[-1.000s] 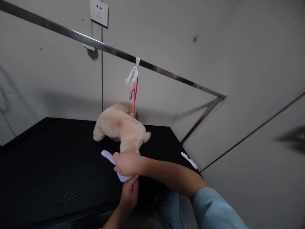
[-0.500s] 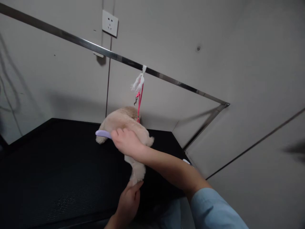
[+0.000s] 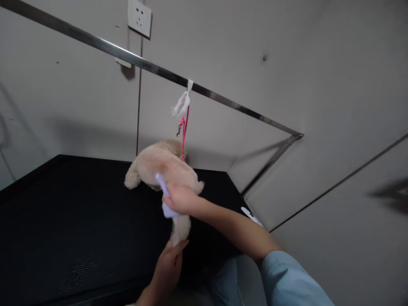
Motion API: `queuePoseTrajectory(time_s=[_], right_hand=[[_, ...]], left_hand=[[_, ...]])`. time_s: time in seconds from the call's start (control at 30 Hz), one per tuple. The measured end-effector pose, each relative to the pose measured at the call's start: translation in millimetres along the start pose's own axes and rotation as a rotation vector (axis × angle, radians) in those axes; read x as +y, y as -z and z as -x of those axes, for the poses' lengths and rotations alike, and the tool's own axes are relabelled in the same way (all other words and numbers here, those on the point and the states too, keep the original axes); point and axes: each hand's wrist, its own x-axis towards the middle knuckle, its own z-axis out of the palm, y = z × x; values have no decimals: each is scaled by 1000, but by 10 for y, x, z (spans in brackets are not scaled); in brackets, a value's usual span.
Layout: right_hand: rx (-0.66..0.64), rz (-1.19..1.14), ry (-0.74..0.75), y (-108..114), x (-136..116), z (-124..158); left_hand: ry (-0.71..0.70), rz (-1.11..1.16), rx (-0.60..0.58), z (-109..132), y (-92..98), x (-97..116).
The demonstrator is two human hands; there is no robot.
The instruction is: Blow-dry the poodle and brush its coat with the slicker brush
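Grey walls meet in a corner behind a black, finely perforated tabletop (image 3: 79, 221). A metal bar (image 3: 153, 68) runs slantwise across the wall above it, with a white socket (image 3: 139, 18) higher up on the left.

From the bar hangs a white cloth tie (image 3: 180, 104). A pink leash (image 3: 183, 136) drops from it to a small cream dog (image 3: 153, 163). The dog stands at the back of the tabletop, close to the wall, facing away from me. One hind leg is stretched out toward the near edge.

My right hand (image 3: 181, 199) reaches in from the right in a light blue sleeve (image 3: 290, 280) and rests on the dog's rump. Its fingers are clamped on a lilac brush (image 3: 162, 187), whose handle sticks up and to the left over the fur. The head of the brush lies under my palm, against the top of the stretched leg.

My left hand (image 3: 168, 261) comes up from the bottom edge. It grips the paw end of that leg, thumb on one side and the other fingers closed on the far side.

A slim white object (image 3: 251, 216) lies on the right edge of the tabletop, well apart from the dog and from both hands. I cannot tell what it is.
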Motion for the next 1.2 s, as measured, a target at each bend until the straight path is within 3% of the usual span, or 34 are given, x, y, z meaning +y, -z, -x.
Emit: queuePoseTrajectory(time_s=[0.07,0.2,0.23,0.33,0.43,0.5,0.6,0.73,0.77,0.87,1.0,1.13,1.2], right_hand=[[30,42,-35,-57,31,115],[-103,35,-22,-129,88,364],[-82,45,-60,-141,107,428],[147,70,-189,-180,168,622],[104,-16,-146,-226,224,784],[102,-25,-205,-239,263,846],[241,1,-319,-235,308,884],[-3,-183,-166,-259,307,864],[-2,-190,-188,-266,306,848],[159,-180,-270,-287,322,793],[14,-354,-113,-368,383,750],[264,-354,-246,-488,435,764],[192,-459,-165,-529,445,785]], left_hand=[[-1,18,11,16,9,0],[-8,92,-21,60,25,42],[1,107,-21,71,27,55],[36,132,6,96,33,76],[73,160,15,118,38,61],[100,161,20,136,38,44],[129,149,32,158,43,26],[121,154,56,147,84,19],[128,163,59,139,98,18],[157,207,42,119,131,5],[154,287,46,111,139,-38],[132,316,26,85,152,-64],[125,317,42,64,168,-67]])
